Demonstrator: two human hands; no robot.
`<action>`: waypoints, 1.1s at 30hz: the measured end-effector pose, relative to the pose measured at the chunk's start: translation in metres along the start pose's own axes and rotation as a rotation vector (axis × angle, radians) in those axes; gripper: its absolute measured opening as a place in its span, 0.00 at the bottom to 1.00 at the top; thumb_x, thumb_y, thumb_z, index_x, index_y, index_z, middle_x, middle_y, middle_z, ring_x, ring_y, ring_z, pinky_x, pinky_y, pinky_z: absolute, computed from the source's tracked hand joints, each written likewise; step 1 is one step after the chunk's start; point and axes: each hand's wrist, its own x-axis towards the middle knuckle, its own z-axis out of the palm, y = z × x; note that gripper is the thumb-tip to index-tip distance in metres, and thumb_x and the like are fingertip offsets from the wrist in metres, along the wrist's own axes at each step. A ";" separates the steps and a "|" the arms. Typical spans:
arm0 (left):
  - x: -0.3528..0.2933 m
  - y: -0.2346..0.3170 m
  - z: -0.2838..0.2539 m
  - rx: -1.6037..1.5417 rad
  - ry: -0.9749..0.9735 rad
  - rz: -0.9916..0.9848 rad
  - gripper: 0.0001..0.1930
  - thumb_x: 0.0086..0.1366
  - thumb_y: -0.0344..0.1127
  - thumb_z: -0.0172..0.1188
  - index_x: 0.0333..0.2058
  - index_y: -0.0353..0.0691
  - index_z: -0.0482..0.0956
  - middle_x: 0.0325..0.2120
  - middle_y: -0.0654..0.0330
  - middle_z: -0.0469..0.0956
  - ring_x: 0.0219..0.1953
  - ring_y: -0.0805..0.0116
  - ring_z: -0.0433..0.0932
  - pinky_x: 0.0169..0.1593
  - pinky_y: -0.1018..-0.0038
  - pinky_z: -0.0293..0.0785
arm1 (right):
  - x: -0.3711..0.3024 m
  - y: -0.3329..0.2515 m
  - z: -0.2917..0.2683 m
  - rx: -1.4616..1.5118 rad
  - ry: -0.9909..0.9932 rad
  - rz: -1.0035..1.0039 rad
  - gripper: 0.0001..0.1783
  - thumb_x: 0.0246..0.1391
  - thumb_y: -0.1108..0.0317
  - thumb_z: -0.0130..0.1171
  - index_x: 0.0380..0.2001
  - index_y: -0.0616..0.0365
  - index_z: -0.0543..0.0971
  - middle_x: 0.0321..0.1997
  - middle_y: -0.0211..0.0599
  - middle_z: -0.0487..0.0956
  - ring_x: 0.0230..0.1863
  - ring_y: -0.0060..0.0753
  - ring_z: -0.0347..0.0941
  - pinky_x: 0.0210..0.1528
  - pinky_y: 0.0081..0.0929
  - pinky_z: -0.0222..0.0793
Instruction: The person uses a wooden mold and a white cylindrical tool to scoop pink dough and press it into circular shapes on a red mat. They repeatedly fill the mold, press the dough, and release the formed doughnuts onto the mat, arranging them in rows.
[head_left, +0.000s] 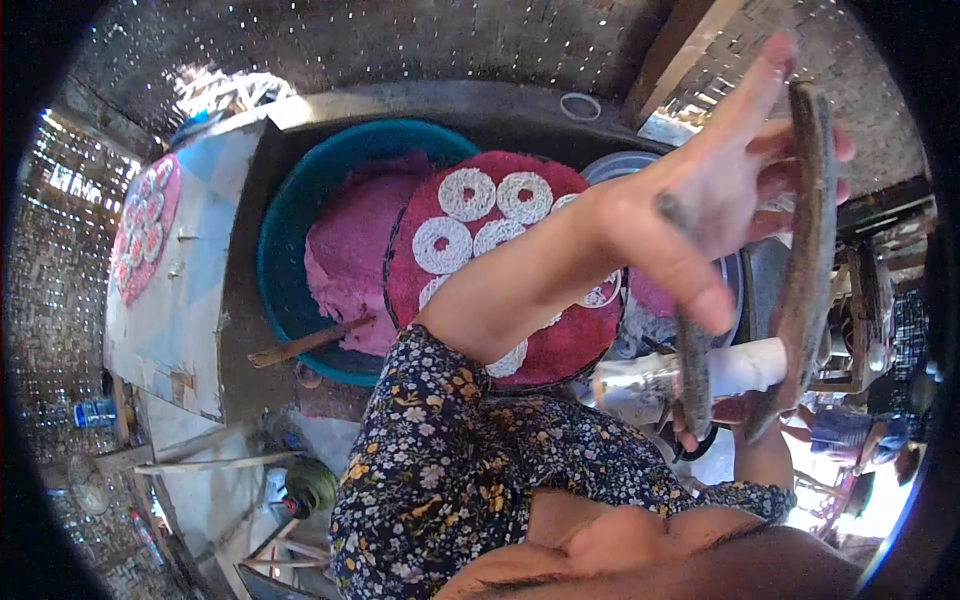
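Note:
A press with two long wooden bars [812, 230] and a pale cylinder [745, 367] between them is at the right. My left hand [715, 195] reaches across to the upper ends of the bars, fingers spread and index stretched out. Its thumb crosses one bar, and other fingers show behind the second; whether they grip is unclear. My right hand [745, 412], partly hidden, is closed on the lower end of the press. Under my left forearm, a round red tray [560, 350] carries several white lacy rings [467, 194] made of coiled strands.
Left of the tray stands a teal basin [275, 225] with pink dough [345, 235] and a wooden paddle [310, 343]. A clear basin [738, 285] sits partly behind my left arm. Farther left, a pink round [147, 228] bearing rings lies on a pale block [190, 330].

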 end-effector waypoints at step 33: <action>-0.111 -0.043 -0.140 -0.106 0.881 -0.019 0.11 0.58 0.53 0.52 0.37 0.61 0.70 0.29 0.63 0.75 0.30 0.62 0.77 0.13 0.77 0.68 | 0.010 0.019 -0.039 -0.025 0.533 0.185 0.46 0.31 0.49 0.61 0.54 0.62 0.59 0.43 0.51 0.70 0.37 0.52 0.72 0.40 0.44 0.70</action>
